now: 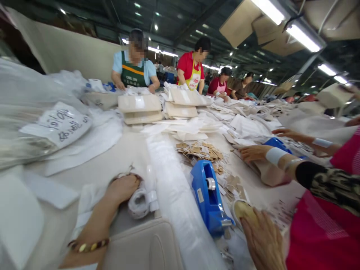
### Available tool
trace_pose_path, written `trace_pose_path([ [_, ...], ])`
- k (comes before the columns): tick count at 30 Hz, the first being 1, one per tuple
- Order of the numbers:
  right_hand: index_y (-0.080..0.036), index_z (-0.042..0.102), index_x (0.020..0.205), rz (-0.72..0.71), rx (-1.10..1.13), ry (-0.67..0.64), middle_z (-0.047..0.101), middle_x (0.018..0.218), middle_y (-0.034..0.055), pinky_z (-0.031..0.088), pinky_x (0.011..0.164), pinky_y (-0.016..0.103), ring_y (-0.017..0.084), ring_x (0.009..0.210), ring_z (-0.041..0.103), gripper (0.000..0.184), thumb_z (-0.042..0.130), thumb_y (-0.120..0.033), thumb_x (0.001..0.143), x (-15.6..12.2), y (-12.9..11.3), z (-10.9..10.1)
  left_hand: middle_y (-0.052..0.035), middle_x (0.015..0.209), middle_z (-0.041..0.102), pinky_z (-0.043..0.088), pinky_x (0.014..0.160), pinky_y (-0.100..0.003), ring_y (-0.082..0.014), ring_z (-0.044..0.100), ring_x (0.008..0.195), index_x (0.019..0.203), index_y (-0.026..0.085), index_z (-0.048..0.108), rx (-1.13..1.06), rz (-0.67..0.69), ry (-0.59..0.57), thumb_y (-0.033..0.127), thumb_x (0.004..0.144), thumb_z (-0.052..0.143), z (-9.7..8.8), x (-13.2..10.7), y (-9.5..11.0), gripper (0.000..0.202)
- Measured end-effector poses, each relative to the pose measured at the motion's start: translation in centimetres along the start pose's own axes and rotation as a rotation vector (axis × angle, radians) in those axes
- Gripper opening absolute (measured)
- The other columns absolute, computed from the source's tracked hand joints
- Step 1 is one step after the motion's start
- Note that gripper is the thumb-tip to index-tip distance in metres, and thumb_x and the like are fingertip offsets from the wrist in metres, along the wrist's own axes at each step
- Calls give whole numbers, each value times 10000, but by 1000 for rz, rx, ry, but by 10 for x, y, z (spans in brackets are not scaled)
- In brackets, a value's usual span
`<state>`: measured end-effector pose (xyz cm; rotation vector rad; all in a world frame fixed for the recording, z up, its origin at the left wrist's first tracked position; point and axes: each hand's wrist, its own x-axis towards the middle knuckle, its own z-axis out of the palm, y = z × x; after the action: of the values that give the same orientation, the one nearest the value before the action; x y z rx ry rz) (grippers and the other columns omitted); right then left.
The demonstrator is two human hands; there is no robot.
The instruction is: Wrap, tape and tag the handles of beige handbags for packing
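My left hand [122, 188], with a beaded bracelet on the wrist, reaches forward over the table. Its fingers curl down onto a crumpled white plastic bundle [140, 202]. My right hand [263, 242] lies at the bottom right with its fingers stretched out. Its fingertips touch a round tan object [242, 210], right beside a blue tape dispenser [208, 198]. A flat beige padded piece [140, 245] lies near me between my arms. A long strip of clear plastic film [171, 187] runs down the table.
A co-worker in a red top with a dark patterned sleeve [326, 183] presses both hands on beige pieces at the right. A pile of small tan tags [201, 150] lies ahead. Stacked beige pieces [140, 108], a bagged bundle [33, 123] and several people stand along the far side.
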<state>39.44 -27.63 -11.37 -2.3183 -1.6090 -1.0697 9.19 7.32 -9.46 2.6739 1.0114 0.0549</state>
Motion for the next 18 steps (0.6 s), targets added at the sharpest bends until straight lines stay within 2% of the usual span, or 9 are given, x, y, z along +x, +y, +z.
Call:
trace_pose_path([
  [2, -153, 627, 996, 58, 47, 95, 609, 1087, 189, 450, 785, 535, 368, 1041, 539, 367, 318, -343, 942, 17, -13, -7, -81, 785, 670, 487, 775, -311, -185, 630, 797, 666, 126, 618, 57, -18, -45, 27, 809, 450, -7, -2, 6, 242],
  [4, -159, 604, 1045, 63, 192, 191, 629, 1032, 157, 469, 785, 474, 311, 958, 579, 329, 393, -383, 930, 39, -36, -21, -61, 835, 668, 490, 812, -333, -170, 627, 848, 722, 116, 623, 97, -42, -71, 62, 852, 482, -12, -4, 11, 199],
  [6, -192, 588, 1065, -36, 375, 207, 642, 1000, 107, 478, 809, 407, 250, 935, 594, 242, 454, -329, 917, 63, -63, -34, -35, 857, 658, 499, 814, -357, -160, 624, 859, 780, 116, 618, 117, -74, -80, 148, 878, 535, -15, -7, 15, 132],
  [8, -193, 578, 1080, -109, 513, 163, 643, 1022, 92, 481, 832, 352, 213, 965, 592, 212, 472, -259, 909, 86, -92, -38, -25, 855, 653, 506, 796, -363, -156, 625, 840, 813, 120, 614, 115, -107, -70, 204, 885, 551, -18, -11, 18, 128],
  [10, -180, 581, 1090, -142, 579, 104, 643, 1062, 94, 477, 861, 344, 206, 1008, 584, 226, 456, -192, 903, 107, -121, -31, -40, 839, 659, 496, 779, -351, -164, 625, 815, 798, 126, 620, 91, -127, -41, 167, 901, 483, -22, -15, 19, 176],
  [13, -190, 614, 1089, -158, 559, -19, 636, 1144, 103, 468, 896, 391, 239, 1080, 569, 264, 477, -131, 871, 137, -154, -6, -60, 785, 668, 469, 733, -317, -174, 613, 745, 715, 149, 619, 25, -142, 19, 99, 873, 362, -30, -23, 14, 305],
  [18, -249, 606, 1185, -170, 409, -304, 516, 1342, 147, 395, 960, 535, 332, 1269, 431, 326, 580, -271, 861, 172, -192, 34, -50, 674, 659, 452, 670, -271, -176, 591, 670, 590, 170, 568, -150, -195, 103, 153, 804, 379, -40, -36, -3, 286],
])
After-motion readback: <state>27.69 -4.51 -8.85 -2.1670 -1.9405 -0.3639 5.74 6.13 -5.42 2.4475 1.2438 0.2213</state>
